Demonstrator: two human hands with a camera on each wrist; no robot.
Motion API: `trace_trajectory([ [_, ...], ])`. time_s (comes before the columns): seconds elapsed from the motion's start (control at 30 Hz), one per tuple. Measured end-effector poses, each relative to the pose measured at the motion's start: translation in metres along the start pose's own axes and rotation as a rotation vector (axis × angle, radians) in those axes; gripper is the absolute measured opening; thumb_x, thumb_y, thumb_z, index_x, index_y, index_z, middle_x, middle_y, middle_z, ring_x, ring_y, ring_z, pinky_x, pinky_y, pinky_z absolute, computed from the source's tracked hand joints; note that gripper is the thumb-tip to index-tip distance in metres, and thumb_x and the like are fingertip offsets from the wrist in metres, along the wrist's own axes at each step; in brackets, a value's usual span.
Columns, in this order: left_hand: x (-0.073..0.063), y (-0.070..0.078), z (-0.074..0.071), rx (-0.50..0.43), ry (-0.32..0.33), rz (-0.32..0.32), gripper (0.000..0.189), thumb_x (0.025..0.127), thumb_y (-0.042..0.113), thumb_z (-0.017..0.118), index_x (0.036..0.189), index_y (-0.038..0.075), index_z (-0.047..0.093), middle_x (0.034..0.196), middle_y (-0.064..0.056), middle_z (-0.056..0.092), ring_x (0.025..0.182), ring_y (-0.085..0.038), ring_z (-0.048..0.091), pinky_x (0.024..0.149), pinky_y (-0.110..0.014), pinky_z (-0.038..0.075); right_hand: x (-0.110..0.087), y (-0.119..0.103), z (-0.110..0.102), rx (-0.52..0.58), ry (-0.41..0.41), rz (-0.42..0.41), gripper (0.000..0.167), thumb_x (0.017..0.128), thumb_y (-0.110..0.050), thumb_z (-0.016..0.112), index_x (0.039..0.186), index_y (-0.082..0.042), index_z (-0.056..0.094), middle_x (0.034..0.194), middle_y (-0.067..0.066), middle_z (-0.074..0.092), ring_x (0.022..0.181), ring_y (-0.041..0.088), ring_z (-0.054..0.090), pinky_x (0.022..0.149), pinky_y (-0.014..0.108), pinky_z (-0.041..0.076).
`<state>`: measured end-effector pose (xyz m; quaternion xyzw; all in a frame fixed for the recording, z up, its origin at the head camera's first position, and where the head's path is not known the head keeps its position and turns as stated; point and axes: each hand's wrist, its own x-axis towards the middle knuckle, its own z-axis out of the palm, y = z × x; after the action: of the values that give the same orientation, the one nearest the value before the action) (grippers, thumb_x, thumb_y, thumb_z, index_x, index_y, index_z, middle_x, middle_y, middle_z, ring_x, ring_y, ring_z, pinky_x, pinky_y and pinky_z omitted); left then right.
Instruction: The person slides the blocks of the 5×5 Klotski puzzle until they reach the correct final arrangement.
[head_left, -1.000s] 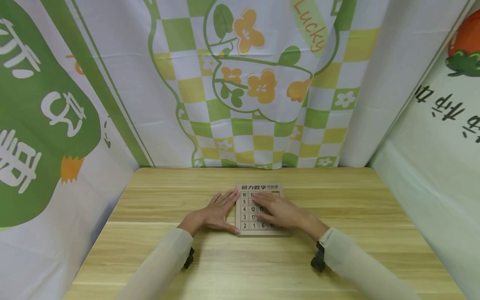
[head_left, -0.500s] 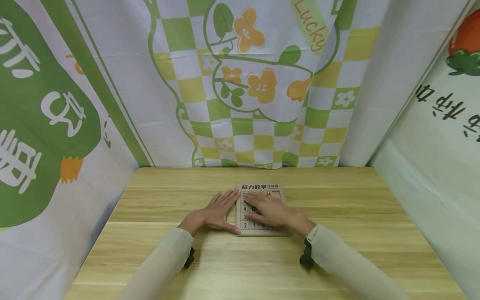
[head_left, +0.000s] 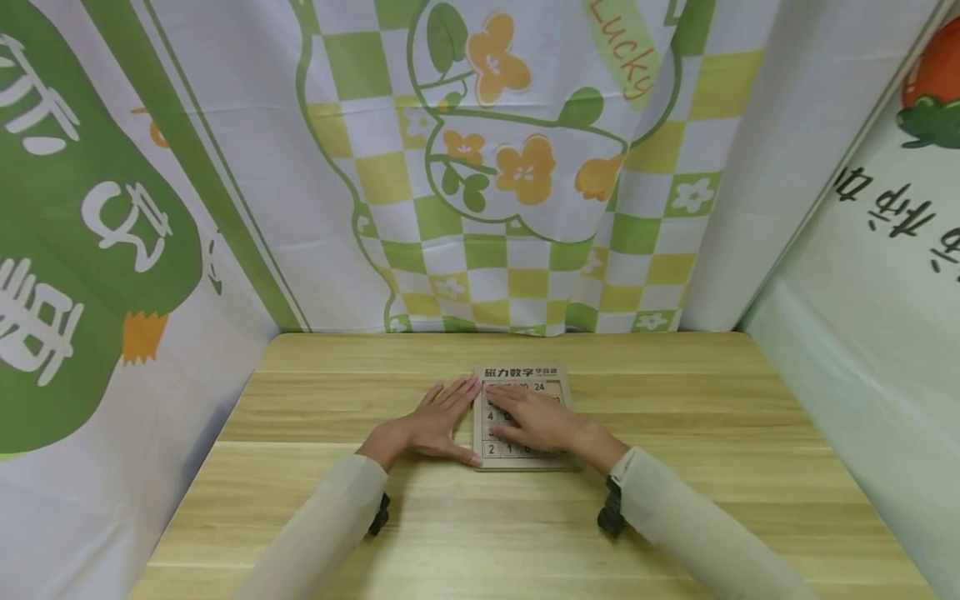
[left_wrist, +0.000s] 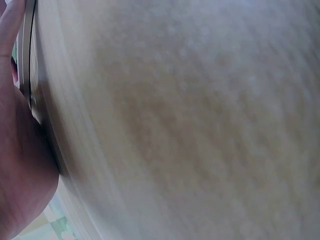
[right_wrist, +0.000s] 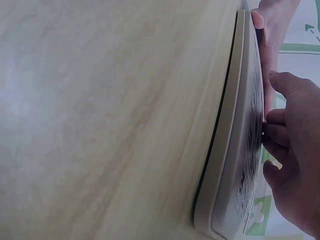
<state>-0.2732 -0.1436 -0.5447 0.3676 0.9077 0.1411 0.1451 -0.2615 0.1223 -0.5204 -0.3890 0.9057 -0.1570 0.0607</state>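
A wooden number sliding puzzle (head_left: 517, 373) lies flat on the table in the head view, its frame printed with dark characters. Square tiles with black numbers fill much of it; a tile marked 24 (head_left: 539, 387) shows in the top row. My left hand (head_left: 423, 429) rests along the puzzle's left edge, thumb and fingers spread and touching the frame. Over the tiles lies my right hand (head_left: 543, 421), its fingertips on the upper left ones, hiding several numbers. In the right wrist view, its fingers (right_wrist: 277, 132) touch the puzzle's top face. The left wrist view shows mostly tabletop.
The light wooden table (head_left: 360, 533) reaches a patterned cloth curtain (head_left: 420, 292) at the back. Printed cloth also hangs on the left and right sides. A dark wrist camera (head_left: 612, 508) sits under the right sleeve, and another (head_left: 379, 515) under the left.
My right hand has moved left across the tiles toward the upper left corner, and the 24 tile has come into sight. The left hand stays in place.
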Motion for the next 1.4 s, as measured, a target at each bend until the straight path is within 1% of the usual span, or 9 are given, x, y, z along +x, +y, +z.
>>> trace_trajectory([
  [0.27,0.001,0.001,0.001,0.001,0.0,0.001,0.133,0.084,0.08,0.069,0.17,0.006,0.0,0.178,-0.014,-0.004,0.165,-0.034,-0.001,0.131,-0.06,-0.001,-0.014,0.011,-0.006,-0.013,0.041,0.022,0.064,0.109,-0.042,0.059,0.157,-0.001,0.049,0.161,0.018,0.049,0.15,0.039,0.046,0.124,0.055,0.035],
  [0.47,0.001,0.0,0.0,0.025,0.011,-0.005,0.132,0.085,0.077,0.071,0.17,0.006,0.0,0.178,-0.015,-0.003,0.165,-0.035,0.001,0.131,-0.06,0.001,-0.02,0.014,-0.012,0.001,0.028,0.044,0.065,0.109,-0.043,0.058,0.159,-0.003,0.047,0.162,0.019,0.048,0.15,0.039,0.044,0.124,0.055,0.036],
  [0.63,0.002,-0.003,0.002,-0.01,0.012,0.009,0.135,0.082,0.084,0.067,0.17,0.006,0.0,0.178,-0.014,-0.004,0.165,-0.034,-0.001,0.131,-0.06,-0.002,-0.02,0.014,-0.013,-0.001,0.022,0.04,0.065,0.11,-0.044,0.057,0.158,-0.002,0.047,0.162,0.019,0.048,0.151,0.039,0.043,0.125,0.054,0.034],
  [0.77,0.004,-0.01,0.008,-0.048,0.027,0.019,0.14,0.078,0.091,0.063,0.171,0.008,-0.001,0.179,-0.012,-0.007,0.165,-0.032,-0.005,0.131,-0.059,-0.005,-0.02,0.014,-0.013,-0.005,0.023,0.035,0.065,0.11,-0.045,0.057,0.158,-0.002,0.048,0.161,0.019,0.048,0.151,0.039,0.043,0.126,0.054,0.033],
  [0.93,0.01,-0.02,0.019,-0.045,0.041,0.014,0.142,0.075,0.096,0.059,0.171,0.015,-0.006,0.178,-0.005,-0.011,0.165,-0.026,-0.009,0.131,-0.056,-0.008,-0.023,0.014,-0.013,-0.004,0.037,0.009,0.064,0.11,-0.044,0.057,0.158,-0.002,0.047,0.162,0.022,0.047,0.15,0.042,0.043,0.124,0.057,0.034],
  [1.0,0.011,-0.022,0.021,-0.038,0.037,0.005,0.142,0.074,0.096,0.06,0.171,0.016,-0.007,0.178,-0.003,-0.013,0.164,-0.024,-0.01,0.13,-0.055,-0.009,-0.025,0.013,-0.013,-0.006,0.042,-0.01,0.064,0.11,-0.043,0.057,0.158,-0.001,0.047,0.162,0.022,0.047,0.15,0.043,0.043,0.124,0.057,0.034],
  [1.1,0.012,-0.023,0.021,-0.022,0.028,-0.008,0.142,0.074,0.097,0.06,0.171,0.018,-0.009,0.177,-0.001,-0.015,0.164,-0.021,-0.011,0.13,-0.053,-0.01,-0.027,0.01,-0.015,-0.02,0.041,-0.046,0.063,0.109,-0.041,0.058,0.156,0.0,0.049,0.16,0.021,0.049,0.149,0.043,0.045,0.124,0.057,0.034],
  [1.23,0.011,-0.023,0.021,-0.011,0.03,-0.008,0.142,0.073,0.097,0.059,0.171,0.019,-0.009,0.177,0.0,-0.015,0.164,-0.021,-0.012,0.13,-0.053,-0.01,-0.032,0.006,-0.015,-0.049,0.031,-0.081,0.06,0.109,-0.04,0.06,0.153,0.0,0.053,0.159,0.019,0.052,0.146,0.041,0.049,0.122,0.057,0.039],
  [1.4,0.012,-0.023,0.022,-0.025,0.034,-0.002,0.142,0.074,0.097,0.058,0.171,0.018,-0.009,0.177,-0.001,-0.015,0.164,-0.022,-0.012,0.13,-0.053,-0.011,-0.042,-0.003,-0.014,-0.063,0.007,-0.092,0.06,0.109,-0.043,0.059,0.155,-0.005,0.053,0.16,0.015,0.051,0.147,0.04,0.048,0.121,0.056,0.041],
])
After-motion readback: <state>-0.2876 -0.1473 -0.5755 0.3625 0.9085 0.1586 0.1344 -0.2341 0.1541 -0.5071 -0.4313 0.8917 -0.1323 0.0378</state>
